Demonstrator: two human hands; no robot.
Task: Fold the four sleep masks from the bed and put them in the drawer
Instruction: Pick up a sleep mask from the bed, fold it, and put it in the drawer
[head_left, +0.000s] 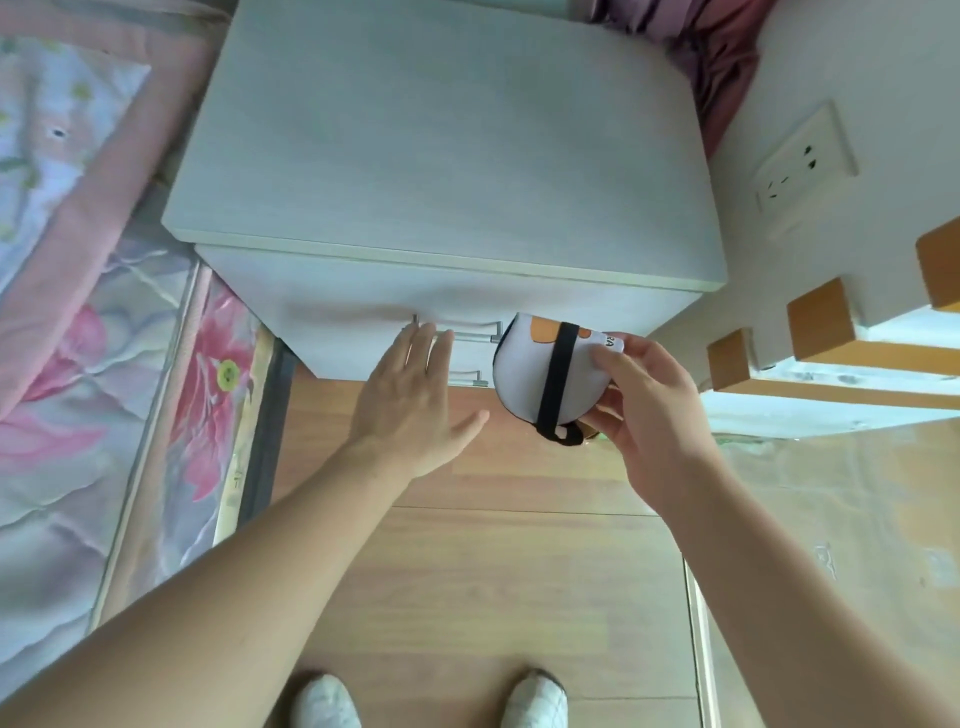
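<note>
White folded sleep mask pinched in our right hand; left hand, open and empty, reaches the drawer handle; a loosened pinch risks unfolding.

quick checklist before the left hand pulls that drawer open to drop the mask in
1. Sleep mask folded and held: ok, the right hand grips it doubled over, black strap around it.
2. Left hand free: ok, open and holding nothing.
3. Left hand on the top drawer handle: not ok, the fingertips reach its left end, but the fingers are not curled round it.
4. Drawer open: not ok, both drawer fronts of the nightstand look shut.
5. Room to pull out: ok, bare wood floor lies in front; the feet stand back.
6. Space inside the drawer: cannot tell, it is closed.
</note>
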